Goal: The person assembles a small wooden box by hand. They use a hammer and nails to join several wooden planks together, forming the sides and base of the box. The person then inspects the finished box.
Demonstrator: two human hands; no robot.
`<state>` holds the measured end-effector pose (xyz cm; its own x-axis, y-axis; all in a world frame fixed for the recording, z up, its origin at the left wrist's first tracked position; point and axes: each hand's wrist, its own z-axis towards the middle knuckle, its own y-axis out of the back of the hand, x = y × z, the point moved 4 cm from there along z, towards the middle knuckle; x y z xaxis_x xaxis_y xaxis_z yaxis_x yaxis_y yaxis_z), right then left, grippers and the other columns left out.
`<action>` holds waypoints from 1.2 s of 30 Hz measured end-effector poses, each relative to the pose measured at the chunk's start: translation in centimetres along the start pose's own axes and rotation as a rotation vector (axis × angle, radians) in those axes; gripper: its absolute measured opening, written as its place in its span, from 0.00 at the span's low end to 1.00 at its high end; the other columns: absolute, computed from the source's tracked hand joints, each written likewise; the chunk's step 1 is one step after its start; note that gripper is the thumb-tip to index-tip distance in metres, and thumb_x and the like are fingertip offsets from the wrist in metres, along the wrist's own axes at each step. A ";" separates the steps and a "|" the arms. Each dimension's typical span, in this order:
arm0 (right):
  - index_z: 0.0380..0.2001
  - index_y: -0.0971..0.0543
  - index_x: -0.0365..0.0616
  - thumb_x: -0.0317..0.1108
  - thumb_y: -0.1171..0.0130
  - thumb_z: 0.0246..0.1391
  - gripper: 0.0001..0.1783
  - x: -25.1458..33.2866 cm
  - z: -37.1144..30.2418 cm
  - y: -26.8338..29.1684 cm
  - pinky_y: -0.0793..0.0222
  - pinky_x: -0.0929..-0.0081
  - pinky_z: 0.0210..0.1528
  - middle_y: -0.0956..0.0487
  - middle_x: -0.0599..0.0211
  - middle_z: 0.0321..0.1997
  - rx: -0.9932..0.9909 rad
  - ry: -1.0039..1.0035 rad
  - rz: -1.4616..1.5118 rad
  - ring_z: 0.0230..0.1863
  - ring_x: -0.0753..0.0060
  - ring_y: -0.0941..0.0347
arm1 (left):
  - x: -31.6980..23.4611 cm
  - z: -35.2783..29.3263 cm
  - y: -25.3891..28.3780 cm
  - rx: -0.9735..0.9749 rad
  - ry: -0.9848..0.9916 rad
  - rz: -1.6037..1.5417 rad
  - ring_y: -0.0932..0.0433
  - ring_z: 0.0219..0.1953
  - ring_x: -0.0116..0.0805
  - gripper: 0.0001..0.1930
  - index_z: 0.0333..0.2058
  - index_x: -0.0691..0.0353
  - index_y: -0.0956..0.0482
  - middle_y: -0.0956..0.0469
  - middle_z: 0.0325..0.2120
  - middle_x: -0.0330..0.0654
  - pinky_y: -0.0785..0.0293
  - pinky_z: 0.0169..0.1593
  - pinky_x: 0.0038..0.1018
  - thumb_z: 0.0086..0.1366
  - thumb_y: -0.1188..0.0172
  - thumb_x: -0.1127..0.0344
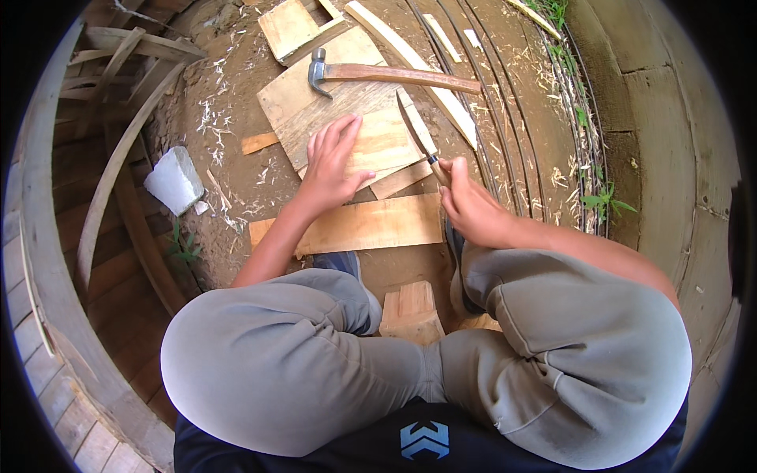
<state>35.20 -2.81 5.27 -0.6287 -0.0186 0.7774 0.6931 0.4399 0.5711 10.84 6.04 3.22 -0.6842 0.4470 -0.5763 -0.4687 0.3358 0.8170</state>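
My left hand (333,162) rests with fingers stretched out on a pale piece of board (380,140), pressing on its left side. That piece lies on a wider, greyish wooden board (303,118) on the ground. My right hand (473,203) is closed round the handle of a knife (415,130). The blade points up and away from me, along the right edge of the pale piece; whether it touches the wood I cannot tell. Beyond my hands a claw hammer (394,73) with a wooden handle lies across the wider board, its head to the left.
A flat plank (371,226) and a wooden block (412,311) lie close to my feet. Long dark rods (505,102) and a pale wood strip (410,59) run along the right. A white stone (174,180) sits at left, near a timber frame (130,158). Wood shavings litter the dirt.
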 end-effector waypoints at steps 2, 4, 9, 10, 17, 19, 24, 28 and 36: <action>0.59 0.45 0.32 0.30 0.56 0.70 0.20 1.5 0.5 2.5 0.32 0.51 0.61 0.28 0.27 0.55 0.174 -0.337 0.040 0.57 0.30 0.28 | -0.3 0.3 0.6 0.097 0.018 0.031 0.50 0.75 0.45 0.43 0.70 0.54 0.38 0.44 0.73 0.42 0.59 0.75 0.47 0.57 0.30 0.64; 0.61 0.41 0.35 0.30 0.54 0.70 0.21 1.4 0.8 4.2 0.31 0.53 0.60 0.26 0.35 0.54 0.174 -0.409 -0.008 0.55 0.35 0.27 | -0.3 0.6 1.6 0.186 0.017 0.046 0.56 0.77 0.43 0.39 0.70 0.50 0.38 0.46 0.74 0.40 0.66 0.77 0.48 0.60 0.36 0.72; 0.58 0.24 0.50 0.24 0.43 0.61 0.22 -1.3 1.5 11.1 0.30 0.59 0.59 0.22 0.60 0.52 -0.029 0.072 -0.419 0.56 0.54 0.27 | 2.5 1.1 3.4 0.133 -0.054 0.081 0.51 0.76 0.48 0.34 0.62 0.50 0.26 0.41 0.72 0.47 0.64 0.78 0.49 0.61 0.53 0.89; 0.57 0.23 0.52 0.23 0.43 0.60 0.23 -0.7 2.0 12.0 0.28 0.60 0.58 0.22 0.61 0.52 -0.027 0.129 -0.491 0.55 0.56 0.27 | 2.9 0.9 3.8 0.096 -0.056 0.099 0.50 0.76 0.49 0.33 0.60 0.51 0.25 0.40 0.72 0.48 0.61 0.78 0.49 0.60 0.55 0.90; 0.50 0.16 0.48 0.29 0.37 0.56 0.17 3.1 7.4 11.8 0.25 0.64 0.52 0.19 0.65 0.43 0.078 0.523 -0.715 0.46 0.60 0.24 | 4.4 -2.5 3.1 -0.370 0.255 0.020 0.38 0.67 0.56 0.26 0.57 0.56 0.25 0.33 0.62 0.52 0.44 0.69 0.49 0.61 0.32 0.59; 0.49 0.16 0.47 0.31 0.35 0.54 0.17 3.7 9.0 11.4 0.24 0.65 0.51 0.19 0.64 0.44 0.127 0.601 -0.760 0.46 0.61 0.24 | 5.1 -2.7 2.1 -0.424 0.378 0.078 0.42 0.69 0.54 0.35 0.61 0.56 0.29 0.36 0.64 0.51 0.47 0.70 0.50 0.58 0.30 0.49; 0.49 0.17 0.46 0.32 0.37 0.59 0.15 2.5 8.9 11.7 0.25 0.62 0.52 0.18 0.63 0.44 0.151 0.492 -0.702 0.50 0.58 0.23 | 6.2 -0.9 2.7 -0.277 0.324 0.097 0.44 0.68 0.51 0.50 0.67 0.56 0.36 0.39 0.64 0.50 0.50 0.69 0.52 0.51 0.26 0.39; 0.48 0.18 0.43 0.34 0.41 0.63 0.13 1.4 6.6 12.6 0.27 0.57 0.53 0.18 0.58 0.45 0.250 0.119 -0.452 0.52 0.50 0.25 | 4.7 -0.9 3.6 -0.173 0.436 0.233 0.41 0.64 0.52 0.51 0.68 0.52 0.36 0.37 0.60 0.50 0.48 0.67 0.51 0.50 0.26 0.37; 0.55 0.33 0.42 0.41 0.55 0.73 0.16 -0.9 1.5 6.3 0.33 0.63 0.51 0.28 0.61 0.42 0.258 -0.299 0.218 0.44 0.67 0.31 | 3.3 -1.8 1.8 -0.212 0.484 0.199 0.39 0.62 0.51 0.48 0.69 0.54 0.36 0.38 0.57 0.52 0.47 0.66 0.49 0.53 0.28 0.39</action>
<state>39.63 1.37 7.78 -0.5783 0.3424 0.7405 0.7338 0.6150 0.2887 6.74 6.65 2.79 -0.9255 0.0369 -0.3770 -0.3728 0.0874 0.9238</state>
